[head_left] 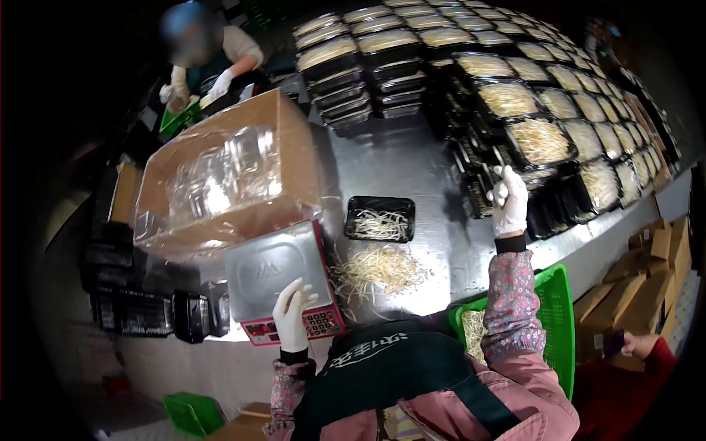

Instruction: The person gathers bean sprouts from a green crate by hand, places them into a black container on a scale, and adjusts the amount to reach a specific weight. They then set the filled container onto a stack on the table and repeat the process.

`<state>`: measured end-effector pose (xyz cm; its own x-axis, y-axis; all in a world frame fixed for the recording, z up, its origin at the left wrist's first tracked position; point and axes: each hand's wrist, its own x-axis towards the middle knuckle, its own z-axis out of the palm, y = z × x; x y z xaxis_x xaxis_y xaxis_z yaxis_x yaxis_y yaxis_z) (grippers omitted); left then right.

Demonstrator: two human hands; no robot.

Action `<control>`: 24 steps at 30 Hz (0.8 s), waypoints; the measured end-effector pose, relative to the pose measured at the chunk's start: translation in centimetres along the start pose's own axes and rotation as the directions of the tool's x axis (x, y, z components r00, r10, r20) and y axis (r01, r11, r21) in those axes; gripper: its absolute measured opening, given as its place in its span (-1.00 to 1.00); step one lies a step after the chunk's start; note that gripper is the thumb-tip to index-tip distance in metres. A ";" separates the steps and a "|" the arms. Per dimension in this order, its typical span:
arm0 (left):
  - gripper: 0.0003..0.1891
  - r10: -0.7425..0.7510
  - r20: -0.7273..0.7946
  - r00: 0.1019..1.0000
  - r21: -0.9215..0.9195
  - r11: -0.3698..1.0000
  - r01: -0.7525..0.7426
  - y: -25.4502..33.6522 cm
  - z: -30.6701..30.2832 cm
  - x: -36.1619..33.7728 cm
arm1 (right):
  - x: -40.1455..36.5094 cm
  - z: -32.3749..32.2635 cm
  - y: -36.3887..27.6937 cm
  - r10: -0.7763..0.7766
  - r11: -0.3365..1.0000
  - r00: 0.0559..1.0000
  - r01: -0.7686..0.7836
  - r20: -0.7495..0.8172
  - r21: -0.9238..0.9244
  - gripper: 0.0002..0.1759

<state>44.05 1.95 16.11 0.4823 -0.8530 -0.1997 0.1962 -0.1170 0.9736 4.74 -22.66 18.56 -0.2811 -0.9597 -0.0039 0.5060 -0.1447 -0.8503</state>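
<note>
My left hand, in a white glove, is over the front edge of the scale, next to its keypad. Its fingers are loosely stretched and hold nothing. My right hand, also gloved, reaches to the near side of the stacked black trays, close to a filled tray. Its fingers are curled; whether they grip a tray edge is hidden. Between my hands a black tray lies on the metal table, partly filled with pale sprouts. A loose pile of sprouts lies just in front of it.
A cardboard box of clear plastic lids stands behind the scale. Stacked filled trays cover the far right. A green basket sits by my right arm. Empty black trays lie left. A co-worker stands across; a red sleeve shows lower right.
</note>
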 end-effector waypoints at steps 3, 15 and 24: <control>-0.71 0.034 -0.070 0.997 0.023 0.999 -0.032 -0.3 -0.8 -0.1 | -1.3 -0.7 4.4 0.120 0.931 0.987 -0.076 0.104 -0.357 -0.84; -0.33 0.467 -0.123 0.876 0.990 0.120 0.074 -3.8 -12.8 11.8 | -4.3 1.2 11.2 0.382 0.814 0.827 -0.090 0.412 -0.573 -0.67; -0.56 0.301 0.781 0.548 0.232 0.674 -0.701 -10.4 6.9 4.9 | -4.5 0.4 10.9 0.389 0.741 0.800 0.023 0.456 -0.672 -0.71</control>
<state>38.43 -4.50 5.79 -0.3435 -0.8995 0.2702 -0.4044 0.4013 0.8219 11.86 -20.04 9.53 0.3438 -0.9344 -0.0934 -0.1795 0.0322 -0.9832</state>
